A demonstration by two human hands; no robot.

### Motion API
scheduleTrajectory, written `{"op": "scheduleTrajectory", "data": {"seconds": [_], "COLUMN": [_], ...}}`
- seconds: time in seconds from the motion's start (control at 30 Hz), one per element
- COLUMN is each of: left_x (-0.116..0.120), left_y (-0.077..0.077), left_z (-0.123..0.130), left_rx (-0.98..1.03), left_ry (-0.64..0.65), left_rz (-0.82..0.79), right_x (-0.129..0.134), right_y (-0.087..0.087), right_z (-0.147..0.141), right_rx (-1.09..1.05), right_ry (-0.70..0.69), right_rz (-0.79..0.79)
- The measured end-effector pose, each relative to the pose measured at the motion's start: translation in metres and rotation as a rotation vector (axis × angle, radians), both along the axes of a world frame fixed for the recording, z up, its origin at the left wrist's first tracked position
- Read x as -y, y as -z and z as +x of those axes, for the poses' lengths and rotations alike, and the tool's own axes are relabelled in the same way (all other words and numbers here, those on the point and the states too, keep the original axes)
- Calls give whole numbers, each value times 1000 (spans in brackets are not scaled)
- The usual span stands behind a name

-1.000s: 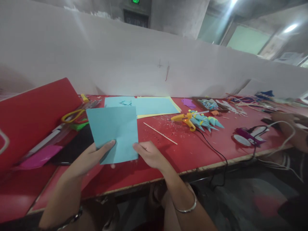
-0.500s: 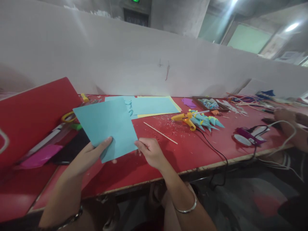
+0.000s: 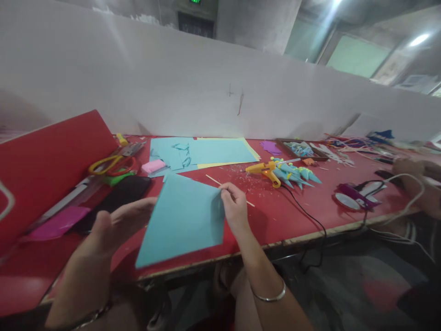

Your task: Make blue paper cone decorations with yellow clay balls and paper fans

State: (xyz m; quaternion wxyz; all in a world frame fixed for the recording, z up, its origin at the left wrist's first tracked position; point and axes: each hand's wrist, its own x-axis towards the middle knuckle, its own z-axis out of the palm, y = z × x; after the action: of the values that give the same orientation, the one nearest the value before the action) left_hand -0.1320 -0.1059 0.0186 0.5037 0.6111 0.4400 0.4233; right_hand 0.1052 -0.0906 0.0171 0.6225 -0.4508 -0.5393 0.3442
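Observation:
A light-blue paper sheet [image 3: 184,218] hangs tilted over the front of the red table, its upper right corner pinched by my right hand [image 3: 234,204]. My left hand [image 3: 120,223] is open beside the sheet's left edge, thumb raised and fingers stretched behind or against that edge; whether they touch it I cannot tell. Just behind my right hand a thin wooden stick [image 3: 251,203] lies on the table, partly covered by the hand. Farther back are flat blue sheets [image 3: 220,151] with cut blue scraps [image 3: 177,156] on them.
A yellow glue gun [image 3: 263,170] with a black cable rests beside blue paper cones [image 3: 296,174]. At left are scissors [image 3: 105,164], a black pouch [image 3: 132,191] and a pink block [image 3: 153,166]. A tray [image 3: 320,157] stands at the back; another person's hand [image 3: 409,172] is far right.
The blue sheet has turned and moved right and nearer the table's front edge. My left hand has let go of it and opened. My right hand has moved slightly right and up with the corner.

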Motion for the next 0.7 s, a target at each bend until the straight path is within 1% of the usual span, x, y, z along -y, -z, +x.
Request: {"op": "scheduleTrajectory", "data": {"seconds": [0.07, 0.13, 0.23, 0.33, 0.4, 0.5, 0.53, 0.6, 0.63, 0.7], "left_x": [-3, -4, -3, -5, -7, -9, -9, -9, -8, -8], "left_y": [-3, -9, -18, -19, -14, -8, -6, -5, -4, -4], "left_z": [2, 7, 17, 27, 34, 47, 51, 59, 62, 64], "left_rx": [102, 38, -269, -530, -692, -886, -915, -918, -905, -862], "left_ry": [51, 45, -72, -171, -185, -163, -165, -143, -127, -98], "left_rz": [-2, 7, 135, 250, 343, 473, 508, 557, 567, 565], "right_x": [0, 0, -2, -5, -6, -5, -3, 0, 1, 4], "right_y": [0, 1, 5, 8, 10, 11, 12, 12, 12, 11], "right_z": [3, 3, 3, 3, 2, -2, -4, -10, -13, -16], "right_rx": [120, 271, 468, 594, 673, 799, 836, 899, 924, 953], "right_ry": [-16, -3, 42, 106, 167, 254, 268, 245, 213, 134], "right_rz": [46, 122, 230, 286, 310, 373, 409, 492, 525, 543]}}
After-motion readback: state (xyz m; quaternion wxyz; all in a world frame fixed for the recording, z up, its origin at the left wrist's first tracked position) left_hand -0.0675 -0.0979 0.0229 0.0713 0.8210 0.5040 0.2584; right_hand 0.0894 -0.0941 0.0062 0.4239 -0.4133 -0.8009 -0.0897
